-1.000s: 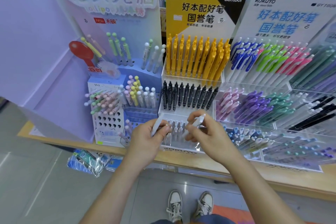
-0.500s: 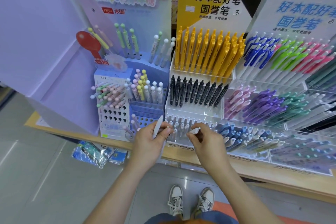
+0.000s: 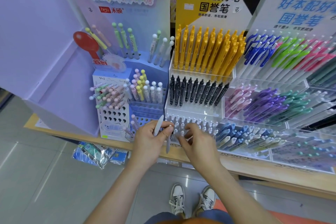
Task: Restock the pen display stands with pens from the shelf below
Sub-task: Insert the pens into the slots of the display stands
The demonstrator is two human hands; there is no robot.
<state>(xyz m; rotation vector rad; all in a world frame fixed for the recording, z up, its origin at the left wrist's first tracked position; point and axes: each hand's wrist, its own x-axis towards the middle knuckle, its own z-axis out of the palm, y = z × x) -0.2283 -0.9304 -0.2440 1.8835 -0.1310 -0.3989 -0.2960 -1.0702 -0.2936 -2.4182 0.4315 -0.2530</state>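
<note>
A clear Kokuyo stand (image 3: 192,112) holds yellow pens (image 3: 205,51) in its top row, black pens (image 3: 196,92) in the middle and white pens (image 3: 200,123) in the front row. My left hand (image 3: 149,142) grips two pale grey-white pens (image 3: 157,126) at the stand's front left corner; one points up, the other hangs down past my fingers. My right hand (image 3: 198,145) is curled over the front row, thumb and forefinger pinching a white pen that stands among the others.
A purple lollipop-pen stand (image 3: 116,85) is at the left, and a wide stand of coloured pens (image 3: 272,96) at the right. All sit on a wooden shelf (image 3: 272,172). Plastic-wrapped packets (image 3: 96,154) lie below its edge. My shoes (image 3: 192,200) are on the tiled floor.
My right hand has lowered its white pen from above the stand into the front row. My left hand has stayed at the stand's corner with its pens.
</note>
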